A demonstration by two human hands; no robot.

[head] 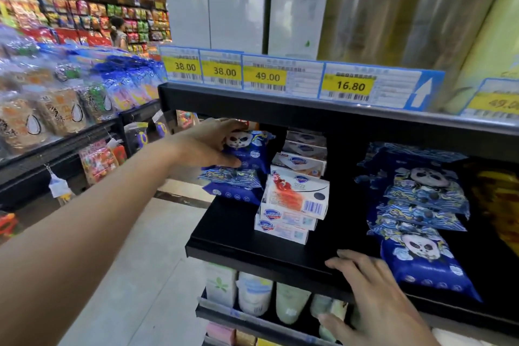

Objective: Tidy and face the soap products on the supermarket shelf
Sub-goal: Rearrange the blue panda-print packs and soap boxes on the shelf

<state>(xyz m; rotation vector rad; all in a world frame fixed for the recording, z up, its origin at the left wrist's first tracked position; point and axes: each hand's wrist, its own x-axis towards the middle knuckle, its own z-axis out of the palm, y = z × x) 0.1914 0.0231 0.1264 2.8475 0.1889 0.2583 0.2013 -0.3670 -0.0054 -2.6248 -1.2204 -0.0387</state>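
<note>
On the black shelf (238,236) my left hand (209,146) grips the top blue panda soap pack (250,149) of a small pile at the shelf's left end. Right of that pile stand stacked white soap boxes (297,196), the top front one tilted with its barcode showing. A taller pile of blue panda packs (418,216) lies further right. My right hand (370,289) rests with straight fingers on the shelf's front edge, just left of the lowest pack in that pile, holding nothing.
The shelf above carries yellow price tags (266,77) and tall wrapped rolls. Below are pale pouches and boxes (252,295). Yellow packs (497,199) sit at the far right. Snack racks (56,109) line the aisle to the left, with a person far off.
</note>
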